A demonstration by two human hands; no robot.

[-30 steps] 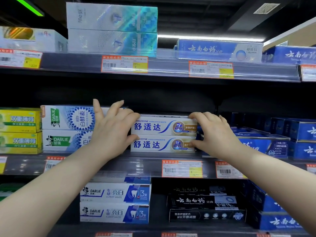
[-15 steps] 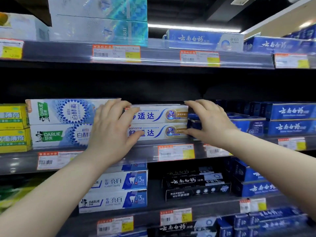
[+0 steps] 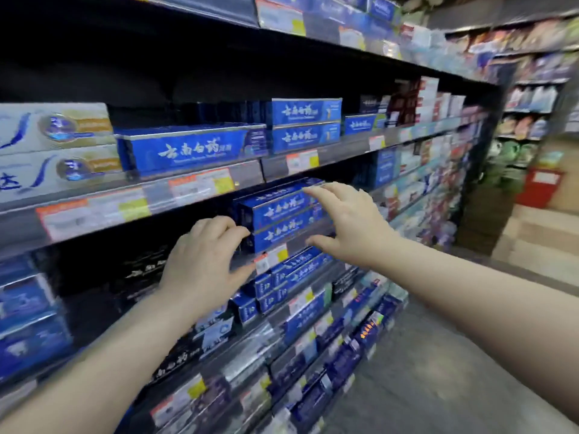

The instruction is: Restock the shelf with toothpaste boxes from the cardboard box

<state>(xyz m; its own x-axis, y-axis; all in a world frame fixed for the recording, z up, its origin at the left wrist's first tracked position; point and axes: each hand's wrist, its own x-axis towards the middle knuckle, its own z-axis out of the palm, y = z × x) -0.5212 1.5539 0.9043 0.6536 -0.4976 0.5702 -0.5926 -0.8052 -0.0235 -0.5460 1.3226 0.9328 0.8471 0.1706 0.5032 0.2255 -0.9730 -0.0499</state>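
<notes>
Two stacked blue toothpaste boxes point(image 3: 282, 220) were flanked by the left grip point(image 3: 203, 261), fingers bent, hold indiscernible, and the right grip point(image 3: 347, 220), fingers straight, empty.

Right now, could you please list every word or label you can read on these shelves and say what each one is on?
"云南白药" on the wide blue box on the upper shelf.
"云南白药" on the two stacked blue boxes further right.
"云南白药" on the blue boxes one level down, less sharp.
"达" on the lower white box, the rest cut off.
Price tags: too blurred to read.
</notes>
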